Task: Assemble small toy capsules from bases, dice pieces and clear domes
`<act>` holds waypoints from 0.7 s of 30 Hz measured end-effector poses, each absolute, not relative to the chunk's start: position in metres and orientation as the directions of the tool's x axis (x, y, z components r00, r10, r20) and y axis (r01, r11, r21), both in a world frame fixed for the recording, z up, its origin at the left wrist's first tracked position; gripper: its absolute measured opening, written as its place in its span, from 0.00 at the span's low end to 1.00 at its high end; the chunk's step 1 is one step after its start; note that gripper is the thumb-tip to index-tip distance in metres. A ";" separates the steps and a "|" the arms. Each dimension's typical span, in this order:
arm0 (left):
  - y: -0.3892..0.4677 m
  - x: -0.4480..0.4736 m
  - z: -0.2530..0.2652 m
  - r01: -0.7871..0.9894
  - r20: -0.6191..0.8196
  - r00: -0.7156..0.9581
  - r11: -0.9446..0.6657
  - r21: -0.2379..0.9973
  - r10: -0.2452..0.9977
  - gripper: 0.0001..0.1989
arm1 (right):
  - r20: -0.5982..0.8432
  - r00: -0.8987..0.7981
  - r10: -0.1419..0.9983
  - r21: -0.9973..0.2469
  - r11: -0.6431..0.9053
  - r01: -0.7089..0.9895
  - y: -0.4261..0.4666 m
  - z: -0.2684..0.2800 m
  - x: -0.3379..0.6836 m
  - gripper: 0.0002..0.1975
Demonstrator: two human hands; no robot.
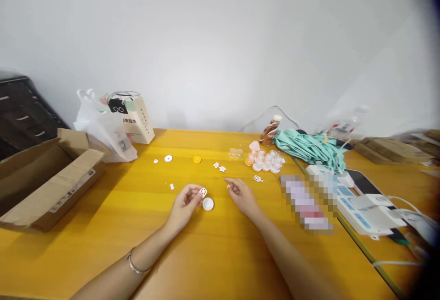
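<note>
My left hand (187, 201) pinches a small flat white plastic piece with cut-out holes (203, 192) between thumb and fingertips. Just below that piece, a small round white cup (208, 204) rests on the wooden table (206, 254). To the right, my right hand (241, 195) has its thumb and fingers drawn together, the index finger pointing left. A tiny white bit shows at its thumb tip, too small to name. Beyond the hands lie more white cut-out pieces (222, 169), a yellow disc (197, 159), a white ring (168, 158) and small white bits (172, 186).
Clear round cups (235, 153) and a cluster of white and orange containers (266, 161) sit back right, near a brown bottle (270, 130). Teal fabric (311, 146) and a power strip (357, 206) lie farther right. Left are a cardboard box (65, 185) and bags (103, 130).
</note>
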State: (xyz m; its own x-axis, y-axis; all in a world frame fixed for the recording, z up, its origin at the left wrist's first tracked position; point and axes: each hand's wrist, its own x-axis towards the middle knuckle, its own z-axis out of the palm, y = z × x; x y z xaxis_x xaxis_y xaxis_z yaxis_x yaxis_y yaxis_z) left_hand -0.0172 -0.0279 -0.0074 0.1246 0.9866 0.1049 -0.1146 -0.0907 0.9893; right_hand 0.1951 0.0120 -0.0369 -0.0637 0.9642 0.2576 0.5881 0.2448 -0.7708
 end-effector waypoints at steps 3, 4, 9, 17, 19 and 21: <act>-0.028 -0.017 -0.007 -0.112 0.109 0.145 -0.093 0.989 0.984 0.13 | 0.217 -0.084 0.973 -0.765 0.223 0.604 0.012 -0.036 0.196 0.15; -0.028 -0.017 -0.006 -0.111 0.110 0.145 -0.094 0.989 0.983 0.12 | 0.206 -0.088 0.975 -0.764 0.217 0.608 0.012 -0.036 0.197 0.13; -0.028 -0.017 -0.004 -0.090 0.093 0.151 -0.080 0.993 0.984 0.12 | 0.169 -0.112 0.979 -0.779 0.203 0.594 0.013 -0.033 0.205 0.08; -0.024 -0.021 -0.006 -0.100 0.099 0.091 -0.090 0.991 0.991 0.09 | 0.155 -0.156 0.975 -0.801 0.217 0.558 0.010 -0.023 0.204 0.10; -0.024 -0.022 -0.006 -0.095 0.087 0.078 -0.080 0.992 0.993 0.10 | 0.150 -0.157 0.976 -0.817 0.212 0.536 0.009 -0.022 0.203 0.10; -0.023 -0.022 -0.005 -0.119 0.076 0.069 -0.068 0.991 0.995 0.11 | 0.140 -0.145 0.979 -0.834 0.196 0.515 0.009 -0.023 0.203 0.09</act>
